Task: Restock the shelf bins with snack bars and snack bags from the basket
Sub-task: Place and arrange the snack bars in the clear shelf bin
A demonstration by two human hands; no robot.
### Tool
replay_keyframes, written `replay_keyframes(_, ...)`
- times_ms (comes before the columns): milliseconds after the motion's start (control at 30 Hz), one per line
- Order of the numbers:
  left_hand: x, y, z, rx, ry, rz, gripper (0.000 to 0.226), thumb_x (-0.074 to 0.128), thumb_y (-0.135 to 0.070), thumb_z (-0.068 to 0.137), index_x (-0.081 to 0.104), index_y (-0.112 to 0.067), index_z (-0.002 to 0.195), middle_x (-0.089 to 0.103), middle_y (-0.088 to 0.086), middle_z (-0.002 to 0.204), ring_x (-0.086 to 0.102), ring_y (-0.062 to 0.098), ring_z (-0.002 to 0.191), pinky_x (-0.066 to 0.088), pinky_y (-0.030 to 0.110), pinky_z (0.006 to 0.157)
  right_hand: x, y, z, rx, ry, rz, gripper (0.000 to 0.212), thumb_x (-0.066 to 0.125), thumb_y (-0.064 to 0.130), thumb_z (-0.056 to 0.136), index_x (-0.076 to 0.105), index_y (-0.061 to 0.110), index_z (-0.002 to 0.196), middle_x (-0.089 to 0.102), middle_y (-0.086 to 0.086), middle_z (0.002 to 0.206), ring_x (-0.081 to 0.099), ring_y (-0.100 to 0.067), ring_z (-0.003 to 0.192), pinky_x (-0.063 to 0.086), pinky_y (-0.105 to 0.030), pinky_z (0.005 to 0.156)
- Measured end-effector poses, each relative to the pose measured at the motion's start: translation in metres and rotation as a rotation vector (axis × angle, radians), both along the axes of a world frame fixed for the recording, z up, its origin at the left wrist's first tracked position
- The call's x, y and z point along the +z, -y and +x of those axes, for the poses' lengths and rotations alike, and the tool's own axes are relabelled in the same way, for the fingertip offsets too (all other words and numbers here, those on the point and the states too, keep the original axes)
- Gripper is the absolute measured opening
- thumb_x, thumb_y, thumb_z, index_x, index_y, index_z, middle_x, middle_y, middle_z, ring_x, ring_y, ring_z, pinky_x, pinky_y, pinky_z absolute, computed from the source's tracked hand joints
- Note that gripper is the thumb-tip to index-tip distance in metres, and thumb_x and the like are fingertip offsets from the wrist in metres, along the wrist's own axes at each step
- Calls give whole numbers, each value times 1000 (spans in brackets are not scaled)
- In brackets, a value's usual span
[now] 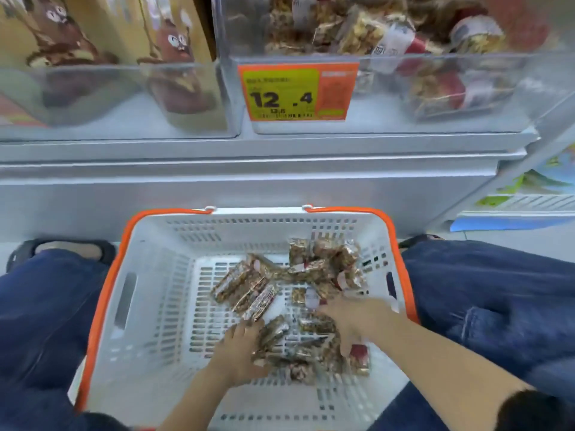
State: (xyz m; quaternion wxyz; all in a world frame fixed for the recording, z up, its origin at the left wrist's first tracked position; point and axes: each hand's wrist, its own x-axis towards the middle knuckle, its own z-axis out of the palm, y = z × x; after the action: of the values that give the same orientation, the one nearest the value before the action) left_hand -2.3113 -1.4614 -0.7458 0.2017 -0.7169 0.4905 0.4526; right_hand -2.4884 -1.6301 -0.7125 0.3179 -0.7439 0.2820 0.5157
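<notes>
A white plastic basket (pixel 149 293) with an orange rim sits on the floor between my knees. Several clear-wrapped nut snack bars (pixel 245 290) lie scattered on its bottom. Both my hands are down inside it. My left hand (pixel 239 346) has its fingers curled round bars at the near middle of the pile. My right hand (pixel 354 321) reaches in from the right and grips bars on the near right side. Above, a clear shelf bin (pixel 466 98) holds several of the same nut bars behind an orange price tag (pixel 295 91) reading 12.4.
A second clear bin (pixel 109 98) at the upper left holds brown and gold snack bags with cartoon faces. A grey shelf ledge (pixel 249 169) runs between the bins and the basket. My jean-clad knees flank the basket. Coloured packages (pixel 535 188) lie low on the right.
</notes>
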Motion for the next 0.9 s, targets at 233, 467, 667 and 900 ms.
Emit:
replay_keyframes(233, -30, -6, -23, -69, -131, 2, 91, 64, -64, 73, 13, -46, 146, -5, 6, 158, 0, 37, 144, 19, 58, 112, -34, -34, 4, 431, -129, -134, 80, 66, 33, 87, 19, 32, 151, -10, -6, 160, -6, -45, 143, 25, -64, 108)
replay_keyframes(467, -42, 18, -35, -178, -46, 85, 85, 62, -64, 76, 19, -39, 145, -8, 16, 157, 0, 45, 141, 18, 62, 109, -39, -52, -1, 377, -105, -270, 69, 66, 25, 85, 31, 34, 143, -18, -6, 158, -8, -45, 141, 33, -62, 100)
replay_keyframes(667, -45, 23, -32, -248, -8, 91, 92, 59, -73, 71, 21, -35, 146, 7, 20, 154, 5, 45, 140, 15, 62, 111, -36, -43, -8, 222, -34, -245, 67, 62, 4, 81, 39, 33, 137, -18, -4, 158, -9, -43, 140, 31, -59, 101)
replay_keyframes(900, -44, 7, -34, -205, -21, 180, 90, 47, -76, 77, 12, -33, 147, -8, 13, 157, 2, 45, 141, 10, 64, 110, -36, -43, -21, -158, 98, -118, 57, 48, -8, 82, 52, 34, 121, -10, 0, 160, -6, -42, 143, 24, -56, 111)
